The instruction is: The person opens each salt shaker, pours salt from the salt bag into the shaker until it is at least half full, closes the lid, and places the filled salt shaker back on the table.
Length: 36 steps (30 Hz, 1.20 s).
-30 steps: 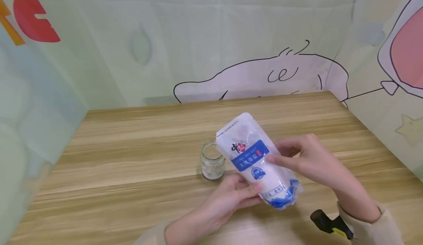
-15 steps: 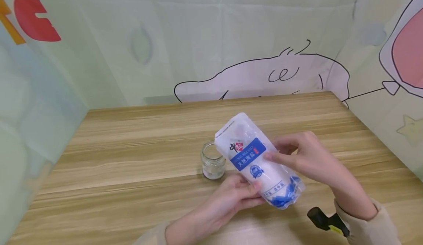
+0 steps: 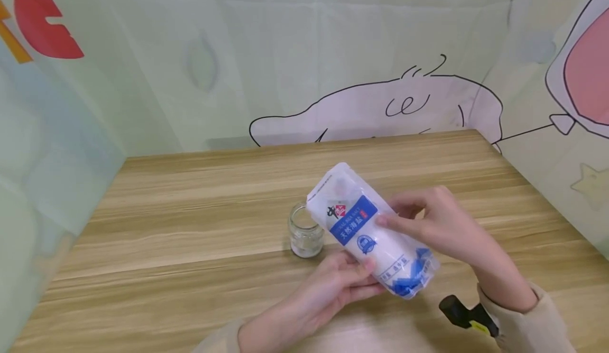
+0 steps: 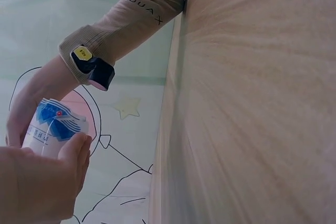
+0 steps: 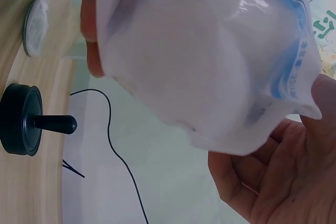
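Observation:
A white and blue bag of sea salt (image 3: 354, 226) is tilted over the table, its top end leaning left beside the mouth of a small glass jar (image 3: 304, 241). White grains lie at the bottom of that jar, also seen in the right wrist view (image 5: 39, 27). My left hand (image 3: 328, 284) grips the lower left side of the bag, thumb on the front. With thumb in front and fingers behind, my right hand (image 3: 435, 226) holds the bag's right edge. The bag's underside (image 5: 173, 77) fills much of the right wrist view. Whether its top is torn cannot be told.
A black round piece with a knob handle (image 5: 21, 121) stands on the table near the jar in the right wrist view; the head view does not show it. The wooden tabletop (image 3: 190, 210) ends at printed cloth walls (image 3: 190, 78). A black wrist camera (image 3: 468, 316) sits on the right sleeve.
The bag's top end has shifted slightly left and tipped a little further toward the jar. My right hand has moved slightly left with it; the jar stays in place.

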Available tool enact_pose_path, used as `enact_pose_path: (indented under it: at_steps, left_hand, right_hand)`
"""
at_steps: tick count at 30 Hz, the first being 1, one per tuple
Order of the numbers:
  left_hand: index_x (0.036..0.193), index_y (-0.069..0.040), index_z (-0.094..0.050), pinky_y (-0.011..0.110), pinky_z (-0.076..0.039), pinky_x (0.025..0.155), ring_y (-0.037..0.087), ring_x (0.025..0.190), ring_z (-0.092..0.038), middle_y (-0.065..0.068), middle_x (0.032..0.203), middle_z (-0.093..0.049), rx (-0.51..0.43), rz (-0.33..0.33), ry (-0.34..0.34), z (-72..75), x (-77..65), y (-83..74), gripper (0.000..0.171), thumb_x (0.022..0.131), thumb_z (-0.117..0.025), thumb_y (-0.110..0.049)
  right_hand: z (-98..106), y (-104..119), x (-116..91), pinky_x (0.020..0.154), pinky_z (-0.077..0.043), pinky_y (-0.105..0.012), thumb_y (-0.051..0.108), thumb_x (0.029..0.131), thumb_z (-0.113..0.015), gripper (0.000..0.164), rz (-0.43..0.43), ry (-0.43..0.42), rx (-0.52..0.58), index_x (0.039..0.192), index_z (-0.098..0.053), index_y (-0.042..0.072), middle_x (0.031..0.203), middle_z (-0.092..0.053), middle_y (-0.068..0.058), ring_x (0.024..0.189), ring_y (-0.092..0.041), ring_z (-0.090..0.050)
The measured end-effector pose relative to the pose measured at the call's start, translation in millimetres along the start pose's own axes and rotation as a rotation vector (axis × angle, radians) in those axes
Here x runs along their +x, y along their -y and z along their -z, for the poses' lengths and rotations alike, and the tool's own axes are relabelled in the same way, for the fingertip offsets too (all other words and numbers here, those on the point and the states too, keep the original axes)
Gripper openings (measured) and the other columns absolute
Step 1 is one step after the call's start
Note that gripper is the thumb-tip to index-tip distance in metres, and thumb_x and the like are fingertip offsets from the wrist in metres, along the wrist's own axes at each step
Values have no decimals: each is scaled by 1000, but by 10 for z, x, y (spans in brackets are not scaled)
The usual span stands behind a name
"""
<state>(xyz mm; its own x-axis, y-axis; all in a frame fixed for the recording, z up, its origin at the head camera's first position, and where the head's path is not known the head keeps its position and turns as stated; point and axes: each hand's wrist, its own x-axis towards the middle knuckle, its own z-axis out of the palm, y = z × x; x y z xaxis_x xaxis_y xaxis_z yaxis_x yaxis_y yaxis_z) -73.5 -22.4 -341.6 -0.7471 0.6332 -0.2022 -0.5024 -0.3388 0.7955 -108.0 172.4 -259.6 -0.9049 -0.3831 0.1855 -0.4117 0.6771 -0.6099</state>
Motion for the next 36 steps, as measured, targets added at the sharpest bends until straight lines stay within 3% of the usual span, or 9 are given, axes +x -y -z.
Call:
enact_pose_path:
  at_steps: [36]
  left_hand:
    - [145, -2, -32, 41, -43, 109, 39, 134, -44, 25, 143, -45, -150, -8, 61, -31, -28, -48, 51, 99, -49, -16]
  right_hand:
    - [31, 105, 151, 58, -53, -22, 26, 86, -71, 19, -8, -3, 70, 99, -75, 12, 79, -74, 3, 66, -9, -61]
